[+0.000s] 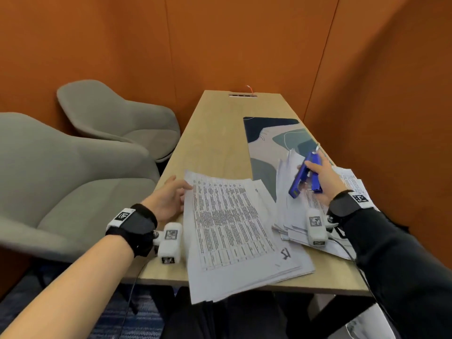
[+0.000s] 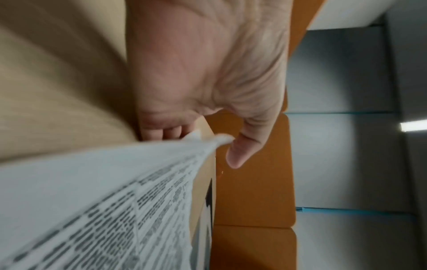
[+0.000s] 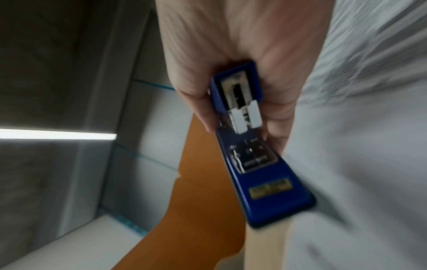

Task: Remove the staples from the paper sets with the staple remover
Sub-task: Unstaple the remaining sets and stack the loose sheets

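Observation:
A printed paper set [image 1: 232, 223] [image 2: 115, 201] lies on the table in front of me, its near end hanging over the front edge. My left hand [image 1: 182, 192] [image 2: 203, 142] pinches its far left corner, fingers beneath and thumb at the edge. A looser pile of papers [image 1: 300, 216] [image 3: 369, 146] lies at the right. Above that pile my right hand [image 1: 318, 174] [image 3: 240, 127] grips the blue staple remover [image 1: 304, 178] [image 3: 265, 179], lifted off the paper with its broad end pointing down toward me. I cannot make out any staple.
The wooden table [image 1: 220, 133] runs away from me between orange walls. A patterned desk mat [image 1: 269, 135] lies on its right half, partly under the papers. Two grey chairs [image 1: 73, 167] [image 1: 117, 118] stand at the left. A socket strip [image 1: 242, 95] sits at the far end.

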The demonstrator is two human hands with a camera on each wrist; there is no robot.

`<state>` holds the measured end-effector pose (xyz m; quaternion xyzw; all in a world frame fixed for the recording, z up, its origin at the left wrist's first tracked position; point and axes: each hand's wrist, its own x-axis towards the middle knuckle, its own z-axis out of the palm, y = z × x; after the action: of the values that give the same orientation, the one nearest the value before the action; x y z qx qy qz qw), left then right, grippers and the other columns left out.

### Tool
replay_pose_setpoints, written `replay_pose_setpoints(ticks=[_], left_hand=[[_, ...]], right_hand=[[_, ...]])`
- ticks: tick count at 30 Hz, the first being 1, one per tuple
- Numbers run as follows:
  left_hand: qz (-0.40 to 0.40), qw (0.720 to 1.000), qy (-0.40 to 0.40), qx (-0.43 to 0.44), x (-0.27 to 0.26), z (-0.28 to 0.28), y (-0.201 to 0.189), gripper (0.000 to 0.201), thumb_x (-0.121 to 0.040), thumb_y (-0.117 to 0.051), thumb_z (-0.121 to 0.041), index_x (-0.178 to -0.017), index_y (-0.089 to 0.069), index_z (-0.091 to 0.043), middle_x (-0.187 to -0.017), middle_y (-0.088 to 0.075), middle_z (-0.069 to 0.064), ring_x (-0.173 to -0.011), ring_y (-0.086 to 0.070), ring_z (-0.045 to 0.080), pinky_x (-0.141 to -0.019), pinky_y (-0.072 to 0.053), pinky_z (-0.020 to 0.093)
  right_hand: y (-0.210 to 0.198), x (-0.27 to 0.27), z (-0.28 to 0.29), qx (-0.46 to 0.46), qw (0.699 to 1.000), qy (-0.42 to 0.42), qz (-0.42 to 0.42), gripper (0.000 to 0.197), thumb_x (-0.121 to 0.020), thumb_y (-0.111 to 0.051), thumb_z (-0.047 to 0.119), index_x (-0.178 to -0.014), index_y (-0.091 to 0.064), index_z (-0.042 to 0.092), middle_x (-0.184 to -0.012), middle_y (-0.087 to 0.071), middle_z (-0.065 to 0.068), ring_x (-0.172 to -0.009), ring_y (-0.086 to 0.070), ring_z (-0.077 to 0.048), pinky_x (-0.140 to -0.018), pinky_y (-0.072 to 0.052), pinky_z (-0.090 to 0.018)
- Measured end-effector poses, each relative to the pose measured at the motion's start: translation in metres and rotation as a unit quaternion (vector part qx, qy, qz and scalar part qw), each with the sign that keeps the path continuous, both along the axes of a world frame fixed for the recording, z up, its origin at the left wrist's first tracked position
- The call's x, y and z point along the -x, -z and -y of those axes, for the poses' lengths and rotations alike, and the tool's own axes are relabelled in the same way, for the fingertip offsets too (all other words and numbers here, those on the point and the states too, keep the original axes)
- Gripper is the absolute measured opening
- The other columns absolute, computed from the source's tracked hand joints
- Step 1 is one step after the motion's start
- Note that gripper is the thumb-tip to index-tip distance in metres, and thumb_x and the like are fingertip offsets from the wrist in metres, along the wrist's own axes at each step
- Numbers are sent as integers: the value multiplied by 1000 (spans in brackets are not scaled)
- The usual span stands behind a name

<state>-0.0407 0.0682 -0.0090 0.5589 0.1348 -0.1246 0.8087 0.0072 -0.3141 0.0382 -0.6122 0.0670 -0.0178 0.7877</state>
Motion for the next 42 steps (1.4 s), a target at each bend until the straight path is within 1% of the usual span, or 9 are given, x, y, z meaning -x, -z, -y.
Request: replay_pose_setpoints(ticks=[4,7,10,13,18,23,31,37,42], left_hand=[[1,999,22,43,7,19,-14,68,-75,-60,0,-132,-35,-27,-119,-55,15,-95,-61,32,-84,-48,46],[-14,1000,10,-6,0,29,-16,59,-85,-45,12,-136,-44,-16,-126,-55,24,-103,-61,40,-89,-51,54],[-2,1000,-15,-14,0,31,-17,51,-86,-42,14,-133,-45,-5,-111,-61,24,-87,-66,36,-68,-59,45],[-12,998,-30,50,5,20,-13,50,-88,-48,7,-128,-47,-22,-117,-60,20,-96,-63,36,-75,-57,47],[-67,994,68,54,17,18,-14,36,-86,-41,0,-118,-58,3,-113,-65,26,-95,-68,38,-89,-52,49],[-83,995,36,-52,15,31,-14,25,-97,-41,-1,-116,-53,10,-86,-71,23,-71,-72,31,-58,-59,38],[-51,990,-8,-128,7,40,-11,25,-92,-50,7,-116,-52,13,-99,-66,28,-72,-68,31,-53,-57,33],[-76,983,-5,-166,3,42,-14,15,-91,-52,10,-105,-55,7,-81,-65,21,-66,-66,30,-50,-55,35],[-54,979,-12,-196,4,44,-14,12,-89,-54,11,-97,-59,4,-77,-63,17,-63,-62,25,-45,-53,28]], right_hand=[[-33,30,-67,199,956,-216,24,64,-98,-48,2,-146,-30,39,-116,-61,-11,-80,-67,-19,-54,-55,-28],[-29,40,-118,451,822,-348,21,63,-96,-52,9,-147,-32,40,-134,-54,-5,-100,-62,-21,-84,-52,-30],[-17,44,-140,562,736,-377,13,61,-97,-51,19,-148,-28,43,-139,-50,-4,-108,-60,-25,-94,-49,-35],[-14,44,-144,575,720,-388,16,59,-97,-50,24,-147,-26,46,-139,-48,-2,-107,-60,-25,-95,-50,-38],[-12,43,-148,588,691,-421,12,56,-98,-51,23,-145,-30,46,-140,-47,-2,-109,-57,-24,-93,-48,-34],[-15,45,-150,602,665,-442,0,53,-98,-50,24,-142,-32,48,-133,-49,-1,-100,-59,-20,-79,-48,-27],[-8,50,-164,662,624,-414,31,57,-99,-43,21,-149,-25,39,-132,-54,-12,-96,-57,-23,-82,-46,-31],[4,48,-181,690,610,-385,64,58,-100,-40,19,-154,-18,27,-145,-47,-13,-125,-49,-30,-99,-38,-35],[0,34,-187,649,649,-391,73,49,-104,-39,30,-152,-30,26,-150,-43,-7,-131,-45,-26,-107,-34,-33]])
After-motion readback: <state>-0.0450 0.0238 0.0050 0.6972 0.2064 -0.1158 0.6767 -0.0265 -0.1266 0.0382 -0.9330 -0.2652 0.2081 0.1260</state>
